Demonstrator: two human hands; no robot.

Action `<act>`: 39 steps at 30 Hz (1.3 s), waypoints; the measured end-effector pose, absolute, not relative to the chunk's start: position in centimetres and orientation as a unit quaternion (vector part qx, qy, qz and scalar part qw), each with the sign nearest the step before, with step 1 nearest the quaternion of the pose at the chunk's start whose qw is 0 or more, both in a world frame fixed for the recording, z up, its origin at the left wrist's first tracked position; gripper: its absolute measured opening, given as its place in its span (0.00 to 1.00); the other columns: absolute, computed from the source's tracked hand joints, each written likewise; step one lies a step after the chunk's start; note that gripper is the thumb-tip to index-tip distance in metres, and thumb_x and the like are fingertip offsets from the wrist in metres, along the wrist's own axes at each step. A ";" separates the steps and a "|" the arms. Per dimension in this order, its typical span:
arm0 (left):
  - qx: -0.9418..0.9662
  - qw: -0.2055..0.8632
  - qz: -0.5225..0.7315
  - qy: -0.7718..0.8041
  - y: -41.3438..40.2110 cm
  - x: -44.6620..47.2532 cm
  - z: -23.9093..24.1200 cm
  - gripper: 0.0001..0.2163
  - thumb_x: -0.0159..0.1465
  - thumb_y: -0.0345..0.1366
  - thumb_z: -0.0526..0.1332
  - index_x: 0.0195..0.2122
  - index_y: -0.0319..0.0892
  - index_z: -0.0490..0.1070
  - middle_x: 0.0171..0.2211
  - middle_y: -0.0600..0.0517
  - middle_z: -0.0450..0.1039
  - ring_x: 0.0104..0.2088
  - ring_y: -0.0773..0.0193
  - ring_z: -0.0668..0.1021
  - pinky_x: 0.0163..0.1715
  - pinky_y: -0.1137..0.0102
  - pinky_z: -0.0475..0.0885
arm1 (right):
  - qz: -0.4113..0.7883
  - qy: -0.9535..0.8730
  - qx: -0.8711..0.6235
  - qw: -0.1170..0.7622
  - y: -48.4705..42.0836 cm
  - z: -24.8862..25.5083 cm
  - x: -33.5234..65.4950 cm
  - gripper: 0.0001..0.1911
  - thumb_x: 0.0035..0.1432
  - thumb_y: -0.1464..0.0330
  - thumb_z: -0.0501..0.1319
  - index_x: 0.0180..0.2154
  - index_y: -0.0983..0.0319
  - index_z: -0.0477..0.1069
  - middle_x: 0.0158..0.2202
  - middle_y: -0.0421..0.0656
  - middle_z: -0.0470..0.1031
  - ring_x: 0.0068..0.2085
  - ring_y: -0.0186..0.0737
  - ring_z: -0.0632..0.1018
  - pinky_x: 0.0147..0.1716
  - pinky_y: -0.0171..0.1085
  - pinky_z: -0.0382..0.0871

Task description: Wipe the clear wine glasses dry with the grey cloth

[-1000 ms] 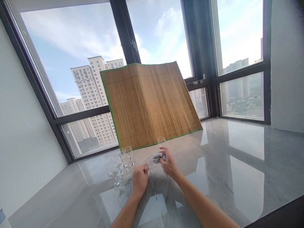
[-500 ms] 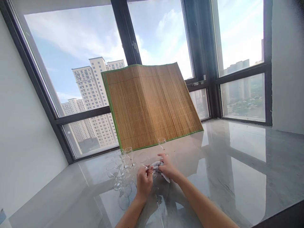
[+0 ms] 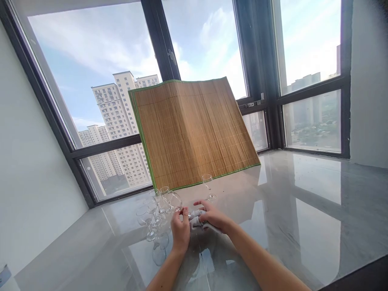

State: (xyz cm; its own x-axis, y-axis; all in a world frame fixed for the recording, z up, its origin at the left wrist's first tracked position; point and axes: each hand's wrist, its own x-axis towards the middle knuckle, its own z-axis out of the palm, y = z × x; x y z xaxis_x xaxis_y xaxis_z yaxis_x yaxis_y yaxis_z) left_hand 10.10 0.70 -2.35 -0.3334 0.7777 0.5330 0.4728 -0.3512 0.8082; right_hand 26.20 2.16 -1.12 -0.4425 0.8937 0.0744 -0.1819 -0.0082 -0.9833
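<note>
Between the fingers of my left hand (image 3: 181,233) is a clear stemmed wine glass (image 3: 174,201), tilted with its bowl up and to the left. My right hand (image 3: 214,218) grips a crumpled pale grey cloth (image 3: 196,220) beside the glass's foot end, which the cloth and fingers partly hide. Left of my hands stand several stemmed glasses (image 3: 150,233), upright in a cluster. One more upright glass (image 3: 210,190) stands apart, beyond my right hand.
Glossy grey marble-like countertop (image 3: 260,258) spreads under everything, with strong reflections. A bamboo mat (image 3: 194,133) with green edging leans against the dark window frame (image 3: 266,81) behind the glasses. A white object (image 3: 6,278) shows at the lower left corner.
The held glass has turned and risen, its bowl now plainly showing at upper left of my left hand. My left hand has shifted slightly left, and the cloth has also moved a little left.
</note>
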 end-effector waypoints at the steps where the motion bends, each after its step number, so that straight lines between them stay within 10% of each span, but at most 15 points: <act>1: 0.564 0.130 0.593 0.560 0.8 10.1 -2.4 0.19 0.61 0.53 0.56 0.33 0.40 0.73 0.34 0.45 0.78 0.37 0.56 0.78 0.39 0.65 0.70 | 0.634 -0.554 -0.316 0.436 2.1 -1.0 26.2 0.31 0.36 0.74 0.58 0.48 0.56 0.66 0.35 0.39 0.74 0.27 0.35 0.73 0.20 0.29 0.63; 18: 0.618 0.145 0.483 0.604 1.9 9.6 -3.8 0.17 0.63 0.50 0.54 0.27 0.43 0.69 0.28 0.48 0.77 0.30 0.57 0.78 0.32 0.67 0.66 | 0.618 -0.397 -0.313 0.602 3.5 -0.2 27.7 0.33 0.39 0.67 0.58 0.52 0.58 0.64 0.29 0.37 0.70 0.25 0.33 0.69 0.21 0.30 0.59; 27: 0.682 0.129 0.439 0.570 2.4 9.4 -4.1 0.09 0.58 0.33 0.53 0.28 0.42 0.73 0.29 0.47 0.79 0.29 0.57 0.77 0.31 0.66 0.66 | 0.676 -0.479 -0.281 0.484 2.3 -0.2 26.8 0.39 0.38 0.70 0.57 0.57 0.56 0.59 0.48 0.46 0.77 0.28 0.36 0.75 0.18 0.30 0.59; 39: 0.738 0.185 0.464 0.455 3.5 9.8 -5.5 0.11 0.56 0.34 0.59 0.39 0.42 0.78 0.41 0.47 0.81 0.41 0.55 0.80 0.45 0.62 0.74 | 0.696 -0.499 -0.249 0.451 2.2 -1.0 26.0 0.42 0.37 0.71 0.57 0.58 0.53 0.57 0.51 0.44 0.75 0.37 0.42 0.79 0.22 0.32 0.69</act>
